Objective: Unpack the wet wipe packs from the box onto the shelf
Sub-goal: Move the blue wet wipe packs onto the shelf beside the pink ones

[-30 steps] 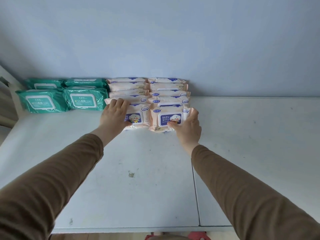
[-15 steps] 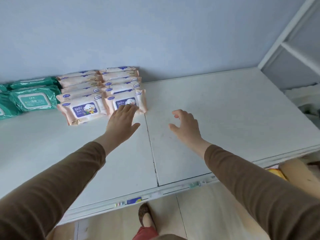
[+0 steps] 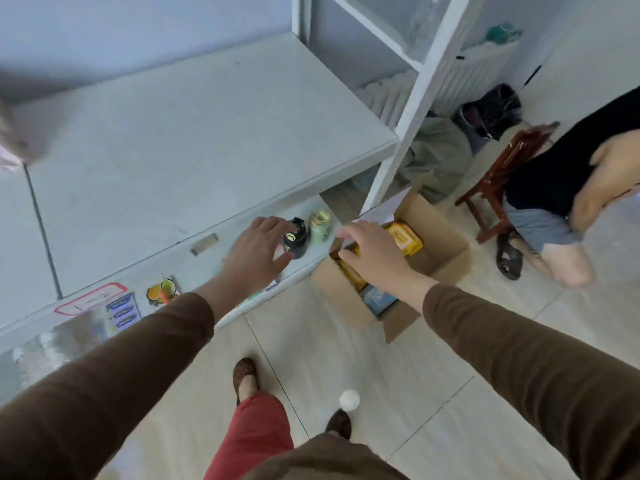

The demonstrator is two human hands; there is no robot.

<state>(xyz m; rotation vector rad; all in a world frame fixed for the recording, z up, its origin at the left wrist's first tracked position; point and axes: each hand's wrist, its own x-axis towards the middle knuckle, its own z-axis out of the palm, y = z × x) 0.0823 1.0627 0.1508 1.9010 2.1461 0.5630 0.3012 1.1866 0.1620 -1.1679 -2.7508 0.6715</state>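
Note:
An open cardboard box (image 3: 446, 261) stands on the floor to the right of the white shelf (image 3: 194, 140). Inside it lie yellow wipe packs (image 3: 405, 239) and a blue pack (image 3: 379, 299). My right hand (image 3: 372, 251) hovers over the box's left side with fingers spread and relaxed, holding nothing. My left hand (image 3: 258, 254) is open in front of the shelf's front edge, empty. A blurred pink wipe pack (image 3: 10, 157) shows at the far left edge on the shelf.
Below the shelf top, a lower ledge holds a black jar (image 3: 296, 237) and a green jar (image 3: 320, 223). A seated person (image 3: 568, 188) on a red stool (image 3: 498, 174) is at the right. A white ball (image 3: 349, 399) lies on the tiled floor by my feet.
My view swung right and down from the stacked packs to the box. Both hands left the packs on the shelf and moved down toward the box, still empty.

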